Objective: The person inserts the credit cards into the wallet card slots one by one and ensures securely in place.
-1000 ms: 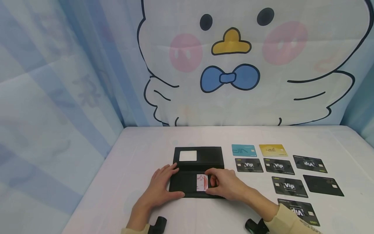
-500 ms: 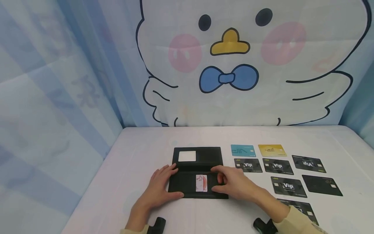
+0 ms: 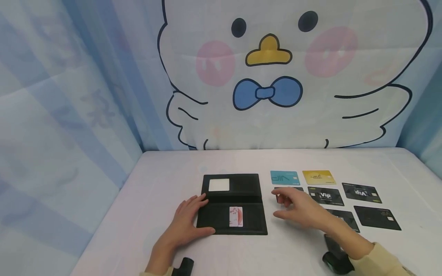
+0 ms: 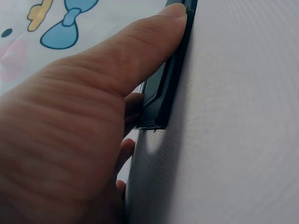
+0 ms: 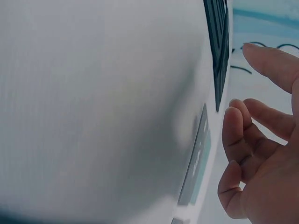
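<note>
A black card wallet (image 3: 250, 220) lies unfolded on the table. A pale patch (image 3: 219, 184) shows in its upper half, and a pink-and-white flower-printed card (image 3: 236, 216) sits upright in its lower half. My left hand (image 3: 188, 220) rests on the wallet's left edge with fingers spread; the thumb lies along its near corner, as the left wrist view also shows. To the right of the wallet, my right hand (image 3: 300, 207) hovers with thumb and forefinger apart, holding nothing. It partly covers a black card (image 5: 192, 158) on the table.
Right of the wallet lie a teal card (image 3: 285, 178), a gold card (image 3: 319, 177) and several black VIP cards, such as the VIP card (image 3: 326, 196). The right forearm covers parts of the nearer ones. A cartoon-printed curtain (image 3: 269, 126) hangs behind the table.
My right hand has let go of the pink-and-white card in the wallet and moved right, off the wallet to above the black cards. The left hand stays on the wallet. The view has shifted slightly.
</note>
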`<state>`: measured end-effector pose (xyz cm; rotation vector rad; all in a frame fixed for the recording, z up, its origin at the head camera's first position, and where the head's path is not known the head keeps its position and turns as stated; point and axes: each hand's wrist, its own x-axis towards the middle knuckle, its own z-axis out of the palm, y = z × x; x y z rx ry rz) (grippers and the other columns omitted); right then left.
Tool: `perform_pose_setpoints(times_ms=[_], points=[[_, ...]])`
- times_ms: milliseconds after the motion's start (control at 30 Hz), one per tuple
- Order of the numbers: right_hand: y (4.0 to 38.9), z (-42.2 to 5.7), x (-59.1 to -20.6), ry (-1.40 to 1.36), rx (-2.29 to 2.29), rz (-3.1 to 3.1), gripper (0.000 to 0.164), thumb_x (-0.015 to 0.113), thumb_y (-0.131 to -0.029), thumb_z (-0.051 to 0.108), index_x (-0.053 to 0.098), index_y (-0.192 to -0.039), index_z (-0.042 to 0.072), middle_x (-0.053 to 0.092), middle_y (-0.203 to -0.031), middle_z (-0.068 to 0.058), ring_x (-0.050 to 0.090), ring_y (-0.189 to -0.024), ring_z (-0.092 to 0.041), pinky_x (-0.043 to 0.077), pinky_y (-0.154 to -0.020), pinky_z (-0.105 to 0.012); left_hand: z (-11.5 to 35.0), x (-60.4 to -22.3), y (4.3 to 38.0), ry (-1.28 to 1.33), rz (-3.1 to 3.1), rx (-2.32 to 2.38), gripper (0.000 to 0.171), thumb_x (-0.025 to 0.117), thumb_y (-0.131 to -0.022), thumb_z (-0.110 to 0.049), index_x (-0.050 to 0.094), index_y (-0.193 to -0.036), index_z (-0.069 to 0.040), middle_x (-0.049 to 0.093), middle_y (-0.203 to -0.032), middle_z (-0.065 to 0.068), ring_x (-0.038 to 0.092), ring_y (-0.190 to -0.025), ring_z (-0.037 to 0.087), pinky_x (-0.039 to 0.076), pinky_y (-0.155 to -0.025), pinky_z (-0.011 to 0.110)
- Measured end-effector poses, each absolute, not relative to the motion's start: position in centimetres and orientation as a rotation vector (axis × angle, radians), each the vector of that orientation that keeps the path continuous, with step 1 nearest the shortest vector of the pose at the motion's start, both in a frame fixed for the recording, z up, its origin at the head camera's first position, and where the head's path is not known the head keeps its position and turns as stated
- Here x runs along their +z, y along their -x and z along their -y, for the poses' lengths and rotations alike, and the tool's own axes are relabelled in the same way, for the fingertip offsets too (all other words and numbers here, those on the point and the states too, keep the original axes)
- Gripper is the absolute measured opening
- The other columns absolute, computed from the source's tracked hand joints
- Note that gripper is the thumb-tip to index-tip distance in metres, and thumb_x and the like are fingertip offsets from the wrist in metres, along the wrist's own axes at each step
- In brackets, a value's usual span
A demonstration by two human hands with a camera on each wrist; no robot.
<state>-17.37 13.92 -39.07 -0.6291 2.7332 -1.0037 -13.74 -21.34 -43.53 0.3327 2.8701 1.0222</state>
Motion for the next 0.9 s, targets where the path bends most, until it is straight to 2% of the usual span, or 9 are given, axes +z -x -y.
perform_pose_setpoints(times_ms=[200,467,733,900], points=[[18.3,-16.2,-39.2,0.630,-0.967,-2.797,0.056,0.084,-0.084,0.021,0.061,-0.130,0.000,0.061,-0.104,-0.002,0.054,-0.090,-0.019,0.052,-0.078,-0.038,21.3,-43.4,13.7,-0.324,-2.873,1.033,0.087,0.086,-0.075,-0.050,0.054,-0.145,-0.009,0.039,-0.159,0.004,0.023,-0.150,0.031,0.005,-0.122,0.054],[19.3,-18.4,-39.6,0.536,-0.864,-2.851,0.059,0.083,-0.085,0.025,0.059,-0.131,-0.003,0.063,-0.116,-0.012,0.059,-0.100,-0.028,0.054,-0.086,-0.048,21.3,-43.3,13.6,-0.306,-2.862,1.035,0.087,0.086,-0.075,-0.049,0.053,-0.145,-0.009,0.038,-0.159,0.004,0.022,-0.150,0.031,0.005,-0.122,0.055],[20.2,-19.8,-40.0,0.517,-0.802,-2.866,0.064,0.083,-0.084,0.032,0.059,-0.132,-0.002,0.060,-0.114,-0.014,0.056,-0.096,-0.028,0.052,-0.078,-0.046,21.4,-43.5,13.6,-0.319,-2.869,1.033,0.088,0.085,-0.075,-0.051,0.053,-0.145,-0.010,0.039,-0.159,0.004,0.023,-0.149,0.031,0.005,-0.122,0.055],[20.8,-20.3,-40.2,0.498,-0.744,-2.878,0.066,0.084,-0.082,0.036,0.060,-0.132,-0.001,0.059,-0.119,-0.020,0.055,-0.104,-0.035,0.049,-0.083,-0.058,21.4,-43.4,13.6,-0.325,-2.862,1.044,0.088,0.085,-0.076,-0.051,0.053,-0.145,-0.009,0.038,-0.159,0.004,0.023,-0.149,0.032,0.005,-0.122,0.055]])
